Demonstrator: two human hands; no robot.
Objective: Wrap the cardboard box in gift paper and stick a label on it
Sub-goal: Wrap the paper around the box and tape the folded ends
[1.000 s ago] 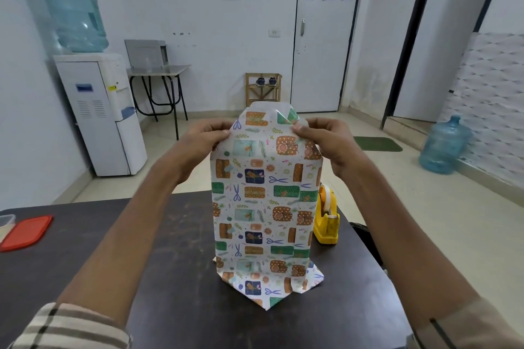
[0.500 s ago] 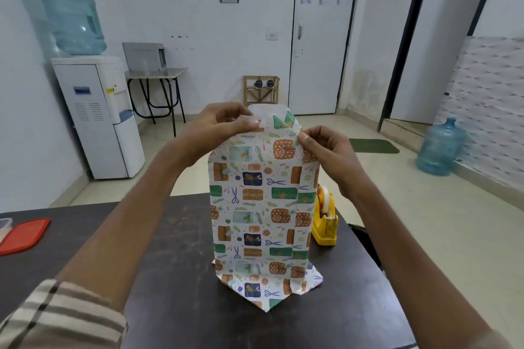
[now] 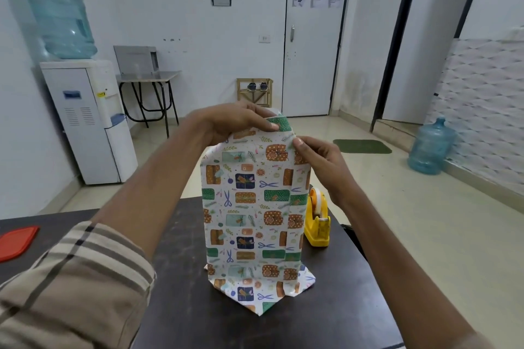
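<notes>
The wrapped box (image 3: 252, 207) stands on the dark table (image 3: 170, 292) beneath both hands. The left hand (image 3: 238, 122) presses its top fold with flat fingers and the right hand (image 3: 317, 159) pinches a corner. A tape dispenser (image 3: 317, 221) sits under the right wrist, and a water cooler (image 3: 85, 122) stands beyond the left hand.

Both forearms raised, left hand (image 3: 238, 122) fingers laid straight — seemingly pressing down, right hand (image 3: 317, 159) pinching gift paper (image 3: 249, 207)

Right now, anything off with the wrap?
Only the bottom flap: it splays out flat on the table as a loose point toward the camera, not folded against the box. The top end is unfinished too, with the left hand on its flap and the right hand pinching the corner. No tears or spills visible.
</notes>
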